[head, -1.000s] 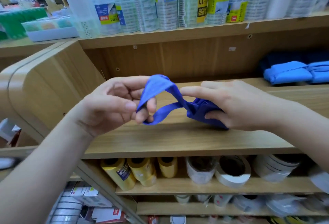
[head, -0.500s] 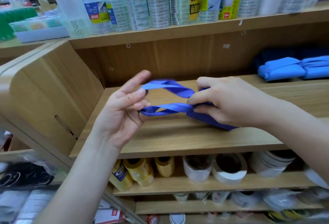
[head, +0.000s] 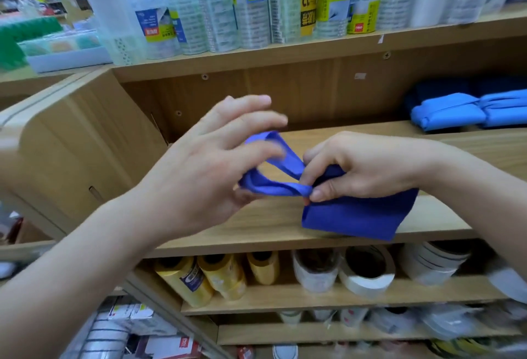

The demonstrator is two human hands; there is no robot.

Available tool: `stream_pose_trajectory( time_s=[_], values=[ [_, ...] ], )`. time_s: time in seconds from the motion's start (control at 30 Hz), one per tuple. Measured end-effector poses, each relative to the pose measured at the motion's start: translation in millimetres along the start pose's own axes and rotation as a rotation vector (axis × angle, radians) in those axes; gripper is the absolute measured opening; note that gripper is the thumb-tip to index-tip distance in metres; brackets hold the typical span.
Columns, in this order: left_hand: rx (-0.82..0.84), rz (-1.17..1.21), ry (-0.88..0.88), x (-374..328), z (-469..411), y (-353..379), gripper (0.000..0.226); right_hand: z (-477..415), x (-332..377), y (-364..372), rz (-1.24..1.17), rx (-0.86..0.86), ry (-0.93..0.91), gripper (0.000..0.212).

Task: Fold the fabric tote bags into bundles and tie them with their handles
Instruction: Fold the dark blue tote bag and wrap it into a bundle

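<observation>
Where the folded blue tote bag (head: 356, 216) lies right of centre on the wooden shelf (head: 256, 230), the right hand (head: 370, 170) pinches its handle loop (head: 285, 159). The blurred left hand (head: 205, 170) spreads straight fingers across the loop, hiding part of it. Tied blue bundles (head: 450, 113) sit upper right, tape rolls (head: 368, 270) below.

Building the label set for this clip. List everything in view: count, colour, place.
tote bag: one, dark blue, folded, front edge of middle shelf
handle loop: one, dark blue, between the grips
finished bundles: at least two, lighter blue, same shelf, back right
tape packs: many, clear, top shelf
tray: one, pale blue, far left, blurred
yellow rolls: three, yellow, lower shelf, left
white tape rolls: several, white, lower shelf, right
left grip: one, bare hand, fingers spread at the loop, blurred
right grip: one, bare hand, pinches the loop's base
</observation>
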State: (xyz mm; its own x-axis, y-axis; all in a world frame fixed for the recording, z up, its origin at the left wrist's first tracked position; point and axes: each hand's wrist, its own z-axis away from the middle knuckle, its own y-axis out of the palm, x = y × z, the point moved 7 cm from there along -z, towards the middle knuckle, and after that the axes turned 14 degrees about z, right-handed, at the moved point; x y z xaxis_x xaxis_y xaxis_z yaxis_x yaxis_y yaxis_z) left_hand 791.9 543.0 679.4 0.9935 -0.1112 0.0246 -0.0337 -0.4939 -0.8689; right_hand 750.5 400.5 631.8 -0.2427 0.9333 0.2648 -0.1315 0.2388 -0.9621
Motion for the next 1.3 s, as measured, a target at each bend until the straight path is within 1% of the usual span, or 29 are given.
stream_pose_trajectory(
  time_s=[0.03, 0.07, 0.13, 0.2, 0.27, 0.33, 0.37, 0.43, 0.47, 0.53, 0.6, 0.7, 0.83, 0.93, 1.03, 1.07, 1.13, 1.23, 1.3],
  values=[
    [-0.011, 0.135, -0.009, 1.3, -1.9, -0.8, 0.028, 1.1, -0.4, -0.7, -0.036, -0.003, 0.001, 0.01],
    [-0.033, 0.337, -0.072, 5.7, -1.8, -2.1, 0.027, 3.2, -1.6, -2.1, -0.093, -0.013, 0.006, 0.01],
    [-0.135, 0.776, -0.258, 18.6, 0.9, -4.8, 0.031, 9.2, -6.1, -7.3, -0.262, -0.071, 0.006, 0.01],
    [-0.285, 1.031, -0.396, 30.8, 4.1, -4.4, 0.032, 15.9, -13.6, -11.6, -0.459, -0.156, 0.009, 0.015],
    [-0.385, 1.311, -0.486, 41.7, 9.0, 3.2, 0.031, 20.4, -21.9, -10.4, -0.622, -0.22, 0.02, 0.027],
    [-0.402, 1.564, -0.535, 47.6, 10.0, 14.6, 0.028, 21.5, -28.4, -6.3, -0.698, -0.264, 0.039, 0.033],
    [-0.386, 1.666, -0.556, 48.5, 10.2, 21.2, 0.031, 21.0, -30.0, -3.6, -0.707, -0.277, 0.053, 0.034],
    [-0.345, 1.819, -0.605, 48.9, 10.4, 33.1, 0.037, 20.7, -33.5, 2.4, -0.727, -0.288, 0.088, 0.033],
    [-0.332, 1.858, -0.633, 50.0, 10.9, 38.3, 0.038, 21.3, -35.3, 6.6, -0.761, -0.278, 0.104, 0.034],
    [-0.311, 1.814, -0.691, 55.3, 12.5, 44.5, 0.039, 23.3, -36.9, 17.8, -0.896, -0.224, 0.123, 0.037],
    [-0.26, 1.646, -0.718, 61.2, 13.0, 48.7, 0.036, 24.7, -36.6, 27.4, -1.033, -0.216, 0.126, 0.042],
    [-0.155, 1.465, -0.721, 60.9, 10.7, 57.9, 0.038, 20.8, -38.3, 35.0, -1.198, -0.359, 0.176, 0.044],
    [0.04, 1.381, -0.676, 39.8, 4.2, 73.7, 0.054, 14.2, -52.2, 39.1, -1.411, -0.615, 0.377, 0.03],
    [0.088, 1.158, -0.619, 26.6, -1.1, 78.9, 0.061, 13.1, -65.1, 45.9, -1.445, -0.714, 0.556, 0.019],
    [0.094, 1.104, -0.636, 17.6, -2.9, 90.4, 0.075, 12.4, -71.9, 48.9, -1.46, -0.791, 0.635, 0.021],
    [0.092, 1.078, -0.647, 14.8, -1.4, 94.0, 0.077, 12.6, -73.5, 48.5, -1.454, -0.818, 0.639, 0.023],
    [0.065, 1.098, -0.67, 9.9, 1.6, 96.3, 0.072, 12.9, -73.5, 45.8, -1.357, -0.827, 0.615, 0.026],
    [-0.031, 1.219, -0.754, 18.0, 3.8, 89.9, 0.053, 14.2, -70.8, 38.0, -0.979, -0.795, 0.57, 0.031],
    [-0.077, 1.242, -0.783, 25.5, 4.8, 85.0, 0.053, 15.5, -68.5, 29.4, -0.754, -0.812, 0.559, 0.034]
  ],
)
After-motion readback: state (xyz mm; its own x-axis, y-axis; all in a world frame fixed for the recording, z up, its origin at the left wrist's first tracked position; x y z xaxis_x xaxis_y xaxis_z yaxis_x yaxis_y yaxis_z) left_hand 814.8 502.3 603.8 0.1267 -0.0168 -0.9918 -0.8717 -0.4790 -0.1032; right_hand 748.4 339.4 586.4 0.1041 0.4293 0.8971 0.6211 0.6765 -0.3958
